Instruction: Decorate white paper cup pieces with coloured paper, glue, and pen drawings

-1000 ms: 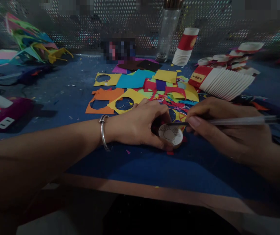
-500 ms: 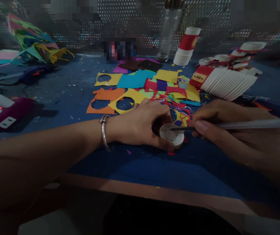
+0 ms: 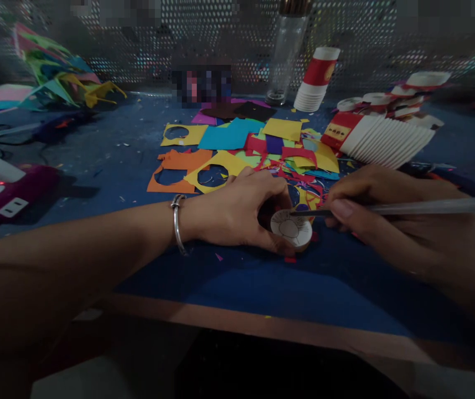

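1. Our right hand (image 3: pixel 407 235) has its grip pinched on a clear-barrelled pen (image 3: pixel 424 207), thumb pressed along the near side of the dark front end.
2. The pen points to the left, and its tip appears to meet the upper part of a small white round piece (image 3: pixel 289 228).
3. Our left hand (image 3: pixel 241 213) has its grip closed around the left side of that piece, thumb along the near edge and fingers curled behind.
4. The piece is just above the counter (image 3: pixel 221 282) or on it, we cannot tell which; its face tilts toward us and carries a drawn circle with short lines radiating from it.
5. We see a silver bracelet (image 3: pixel 176 226) around our left wrist.
6. Just beyond our left hand lie an orange paper (image 3: pixel 191 160) and a yellow sheet (image 3: pixel 239 162), both with round cut-outs.
7. Behind these we have a blue sheet (image 3: pixel 225 136), with red, green and yellow scraps to its right.
8. Past our right hand, a stack of red-and-white paper cups (image 3: pixel 387 141) lies on its side.
9. Farther back, a second cup stack (image 3: pixel 317 77) stands near a clear bottle (image 3: pixel 287 61), before a perforated screen (image 3: pixel 229 39).
10. At our far left sits a purple socket block (image 3: pixel 17 191).
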